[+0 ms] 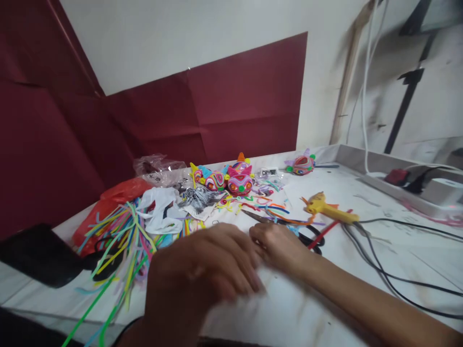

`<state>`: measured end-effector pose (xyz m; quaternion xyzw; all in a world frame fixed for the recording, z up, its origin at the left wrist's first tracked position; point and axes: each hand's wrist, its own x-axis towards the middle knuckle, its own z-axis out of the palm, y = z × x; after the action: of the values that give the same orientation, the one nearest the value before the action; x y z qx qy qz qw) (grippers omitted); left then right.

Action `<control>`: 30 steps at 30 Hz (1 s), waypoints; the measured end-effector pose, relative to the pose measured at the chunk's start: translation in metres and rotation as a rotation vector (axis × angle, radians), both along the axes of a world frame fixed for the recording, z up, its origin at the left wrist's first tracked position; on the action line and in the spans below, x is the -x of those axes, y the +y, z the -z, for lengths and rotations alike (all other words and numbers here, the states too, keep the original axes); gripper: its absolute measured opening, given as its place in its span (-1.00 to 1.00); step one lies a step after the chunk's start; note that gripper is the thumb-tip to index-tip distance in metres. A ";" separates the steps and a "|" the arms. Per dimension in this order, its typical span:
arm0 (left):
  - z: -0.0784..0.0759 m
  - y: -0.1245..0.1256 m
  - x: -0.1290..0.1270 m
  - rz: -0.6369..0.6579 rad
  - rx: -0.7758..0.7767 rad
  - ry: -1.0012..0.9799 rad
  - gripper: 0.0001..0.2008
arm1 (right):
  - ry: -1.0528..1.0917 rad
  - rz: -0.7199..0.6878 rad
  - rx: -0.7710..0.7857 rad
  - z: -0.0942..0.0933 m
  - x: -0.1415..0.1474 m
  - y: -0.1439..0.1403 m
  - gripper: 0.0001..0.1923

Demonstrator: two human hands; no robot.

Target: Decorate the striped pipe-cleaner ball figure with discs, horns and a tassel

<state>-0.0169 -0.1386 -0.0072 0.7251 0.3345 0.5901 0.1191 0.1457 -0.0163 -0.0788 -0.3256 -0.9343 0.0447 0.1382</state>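
On the bench [361, 250], the scissors [289, 229] lie touching the curled right hand [278, 246]; stiff and sharp-bladed, they are best gripped by the black loops, while the left hand [202, 274] is blurred, its grip untellable.

Both hands [231, 260] meet beside scissors [289, 229].

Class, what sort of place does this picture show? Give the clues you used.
Probably a home craft table: a yellow glue gun, loose coloured pipe cleaners, scissors and finished bright figures lie on it.

wall [217, 38]: white | panels [246, 101]: maroon | table [415, 260]: white
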 end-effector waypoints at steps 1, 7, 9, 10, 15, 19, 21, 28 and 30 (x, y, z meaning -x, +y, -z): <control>-0.001 0.010 0.011 0.035 -0.009 -0.005 -0.76 | -0.009 0.004 -0.009 0.006 0.006 0.004 -0.84; 0.024 0.077 0.054 -0.280 0.160 0.042 -0.90 | -0.055 0.015 -0.094 0.039 0.016 0.007 -0.83; 0.032 0.100 0.046 -0.271 0.190 0.173 -0.82 | -0.075 -0.010 -0.159 0.043 0.018 0.002 -0.86; 0.034 0.112 0.038 -0.250 0.185 0.245 -0.76 | -0.078 -0.025 -0.194 0.044 0.019 0.000 -0.89; 0.030 0.194 -0.013 -0.226 0.083 0.659 -0.79 | -0.005 -0.088 -0.339 0.052 0.026 -0.001 -0.94; 0.028 0.271 -0.056 -0.232 0.073 0.828 -0.74 | 0.078 -0.082 -0.400 0.058 0.030 0.009 -0.85; 0.029 0.303 -0.076 -0.238 0.076 0.924 -0.75 | 0.136 -0.063 -0.447 0.063 0.032 0.016 -0.82; 0.051 0.365 -0.120 -0.299 0.114 1.196 -0.75 | 0.418 -0.002 -0.678 0.082 0.039 0.032 -0.74; 0.055 0.373 -0.121 -0.308 0.131 1.230 -0.74 | 0.421 0.003 -0.675 0.085 0.041 0.035 -0.75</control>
<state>0.1043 0.2345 -0.0626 0.8662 0.4775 0.0545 -0.1366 0.1045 0.0186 -0.1634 -0.2467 -0.8474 -0.1995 0.4258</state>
